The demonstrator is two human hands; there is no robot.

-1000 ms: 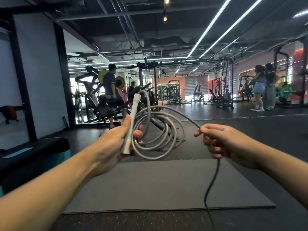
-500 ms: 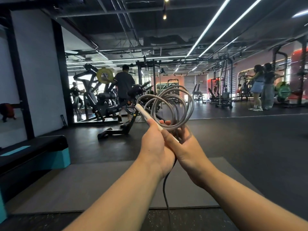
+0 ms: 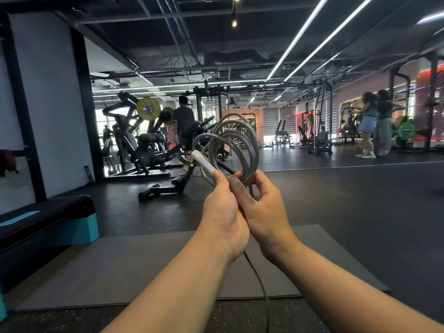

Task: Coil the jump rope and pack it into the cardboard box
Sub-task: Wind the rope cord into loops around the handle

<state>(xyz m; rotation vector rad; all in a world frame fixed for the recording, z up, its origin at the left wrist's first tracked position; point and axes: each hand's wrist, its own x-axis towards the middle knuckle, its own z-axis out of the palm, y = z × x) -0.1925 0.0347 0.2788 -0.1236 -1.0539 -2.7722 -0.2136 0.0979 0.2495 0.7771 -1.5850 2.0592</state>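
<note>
Since half a second ago the two hands have stayed pressed together at the centre of the view, and the coil now leans a little more to the right, its loops bunched tighter above the knuckles. The left hand (image 3: pixel 224 212) is clenched around the white handle (image 3: pixel 204 163) of the jump rope (image 3: pixel 236 150), thumb laid along it. The handle's long axis runs diagonally, its free end pointing up and to the left, away from the person. The right hand (image 3: pixel 266 212) closes on the base of the grey loops, fingers curled over the strands and palm touching the left hand. The coil stands nearly upright above both hands, at chest height. A loose tail (image 3: pixel 260 284) of rope drops from beneath the hands toward the floor. Both forearms reach forward and converge. Below lies a grey exercise mat (image 3: pixel 120 272); at the left, a teal-sided step platform (image 3: pixel 48 224).
</note>
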